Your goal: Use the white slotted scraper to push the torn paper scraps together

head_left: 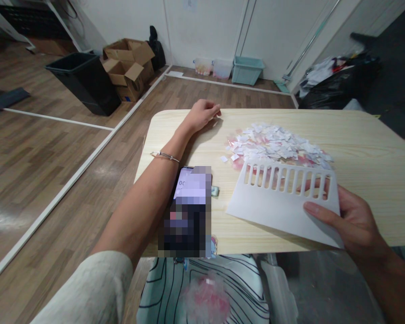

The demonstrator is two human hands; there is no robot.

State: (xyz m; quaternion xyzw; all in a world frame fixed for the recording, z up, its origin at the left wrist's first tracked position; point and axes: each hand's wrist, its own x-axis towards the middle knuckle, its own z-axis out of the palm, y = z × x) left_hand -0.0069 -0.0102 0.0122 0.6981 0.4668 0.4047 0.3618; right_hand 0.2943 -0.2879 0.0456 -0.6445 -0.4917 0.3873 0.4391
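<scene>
Item: white slotted panel (273, 204), lying at an angle over the right half of the wood-grain tabletop (374, 175), its row of slots facing the far side. The right hand (354, 218) is pinching its right end, thumb on the near face, fingers showing behind the slots.

Item: heap of small white paper slips (276, 141) mixed with pink translucent pieces, spreading just beyond the panel; its far edge is overlapping the heap in view, contact uncertain.

Item: left hand (205, 114), resting at the table's far left, fingers loosely bent, holding nothing visible; whether the fingertips are pressing together, cannot tell.

Item: smartphone (189, 182), partly masked, lying beside the left forearm (145, 198).

Risks, judged: the one-ended pinch may be letting the panel's left end swing; a hard push could be scattering light slips off the far edge; a forearm shift could be nudging the smartphone.
</scene>
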